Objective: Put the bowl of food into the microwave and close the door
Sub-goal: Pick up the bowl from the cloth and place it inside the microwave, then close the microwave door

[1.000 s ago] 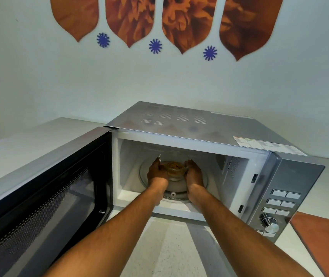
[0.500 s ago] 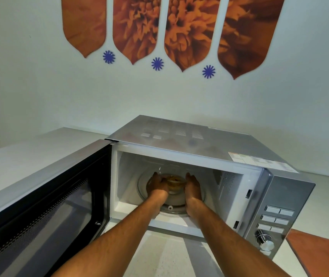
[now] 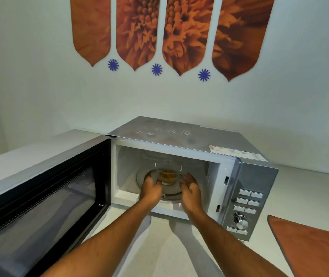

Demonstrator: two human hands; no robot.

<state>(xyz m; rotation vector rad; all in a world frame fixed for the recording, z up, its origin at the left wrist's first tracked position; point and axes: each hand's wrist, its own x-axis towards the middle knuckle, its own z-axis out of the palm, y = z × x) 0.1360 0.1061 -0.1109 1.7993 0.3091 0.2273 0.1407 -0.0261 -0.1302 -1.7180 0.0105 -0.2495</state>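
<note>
A clear glass bowl (image 3: 168,172) with orange-yellow food stands on the glass turntable (image 3: 172,191) inside the silver microwave (image 3: 179,136). The microwave's door (image 3: 39,196) is swung wide open to the left. My left hand (image 3: 151,188) is just in front of the bowl on its left side, fingers loosely curled and close to the glass. My right hand (image 3: 192,188) is in front of the bowl on the right, palm turned inward with fingers apart and a gap to the bowl. Neither hand holds anything.
The microwave stands on a white counter (image 3: 159,246) against a white wall with orange flower decals. Its control panel (image 3: 247,200) with buttons and a knob is at the right. An orange mat (image 3: 309,246) lies on the counter at the far right.
Both hands were clasped around the bowl inside the cavity; now they have let go and drawn back toward me, leaving the bowl on the turntable. The view has tilted upward.
</note>
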